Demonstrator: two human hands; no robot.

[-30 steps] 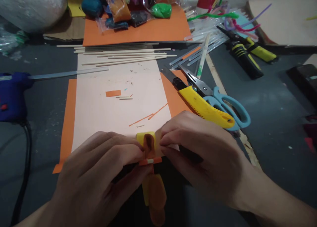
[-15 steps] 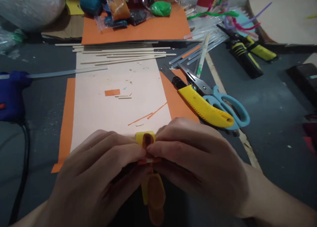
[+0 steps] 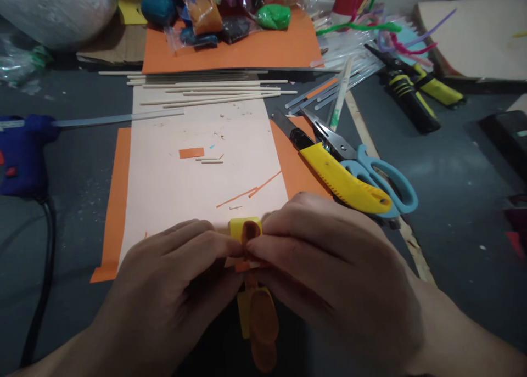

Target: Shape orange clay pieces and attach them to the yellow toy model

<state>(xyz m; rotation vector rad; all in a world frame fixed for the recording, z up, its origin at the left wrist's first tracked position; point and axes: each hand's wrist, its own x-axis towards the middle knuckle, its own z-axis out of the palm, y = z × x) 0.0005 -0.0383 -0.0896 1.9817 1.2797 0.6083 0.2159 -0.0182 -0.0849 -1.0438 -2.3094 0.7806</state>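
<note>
Left hand (image 3: 175,281), right hand (image 3: 340,275): fingers pinching, apparently, a rounded yellow-and-brown craft piece (image 3: 263,314) between them; uneven pressure could bend it.

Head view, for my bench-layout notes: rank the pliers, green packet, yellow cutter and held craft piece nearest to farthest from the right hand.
From the right hand:
1. Held craft piece, at its fingertips
2. Yellow cutter, just beyond the hand
3. Pliers, farther back, right
4. Green packet, rearmost, left
</note>
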